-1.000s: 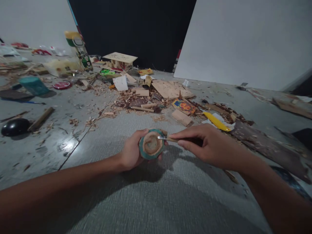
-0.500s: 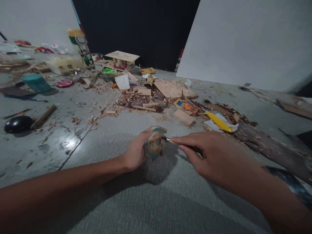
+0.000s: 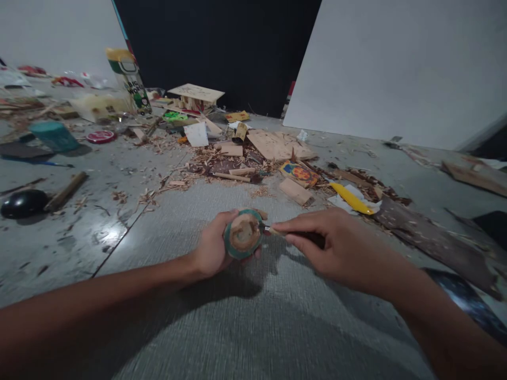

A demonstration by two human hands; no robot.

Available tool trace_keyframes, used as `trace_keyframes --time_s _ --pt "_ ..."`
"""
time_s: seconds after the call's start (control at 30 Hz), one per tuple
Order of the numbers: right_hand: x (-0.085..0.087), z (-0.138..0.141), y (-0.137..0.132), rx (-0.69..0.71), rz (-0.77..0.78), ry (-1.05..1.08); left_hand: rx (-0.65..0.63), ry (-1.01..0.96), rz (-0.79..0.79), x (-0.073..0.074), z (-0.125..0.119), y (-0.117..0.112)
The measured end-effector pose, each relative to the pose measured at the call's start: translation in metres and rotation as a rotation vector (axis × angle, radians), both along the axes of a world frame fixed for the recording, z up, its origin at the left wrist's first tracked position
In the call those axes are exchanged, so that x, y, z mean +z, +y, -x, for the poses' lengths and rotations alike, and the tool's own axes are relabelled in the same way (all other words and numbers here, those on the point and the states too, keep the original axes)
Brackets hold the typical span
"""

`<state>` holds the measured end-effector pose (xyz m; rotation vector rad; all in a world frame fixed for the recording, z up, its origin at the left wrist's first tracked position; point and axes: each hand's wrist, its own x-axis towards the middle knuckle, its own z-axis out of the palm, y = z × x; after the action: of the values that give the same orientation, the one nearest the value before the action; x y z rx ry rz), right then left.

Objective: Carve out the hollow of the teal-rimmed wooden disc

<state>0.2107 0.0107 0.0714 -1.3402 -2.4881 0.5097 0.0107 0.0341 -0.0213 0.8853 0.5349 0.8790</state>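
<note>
My left hand is wrapped round a round wooden piece with a teal rim and a hollowed, bare-wood face turned towards me. In my right hand is a carving tool with a wooden handle and a short metal shank, pinched between thumb and forefinger. Its metal end meets the right side of the wooden piece's face; the very tip is hard to make out. Both hands are above the grey floor, and their shadows fall below.
Wood shavings and scraps lie beyond my hands, with a flat board and a yellow-handled tool. Leftward are a black rounded object, a wooden stick, a teal block and a tall bottle. Dark bark lies right.
The wooden piece has turned so its hollowed face shows more fully. Both hands appear slightly further left, as does the whole scene. The tool's metal end remains against the piece.
</note>
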Motion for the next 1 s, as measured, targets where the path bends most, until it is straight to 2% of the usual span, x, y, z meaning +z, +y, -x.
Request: trace_keyframes --time_s 0.23,0.53,1.0 --pt "-0.01 -0.008 0.011 -0.024 0.086 0.077 0.024 -0.074 0.053 0.003 -0.001 0.001" --pt "0.006 -0.006 -0.005 -0.063 -0.017 -0.032 0.077 -0.056 -0.017 0.001 -0.003 0.0" --pt "0.001 0.008 -0.011 -0.063 0.03 -0.048 0.068 0.014 -0.121 -0.002 -0.004 -0.003"
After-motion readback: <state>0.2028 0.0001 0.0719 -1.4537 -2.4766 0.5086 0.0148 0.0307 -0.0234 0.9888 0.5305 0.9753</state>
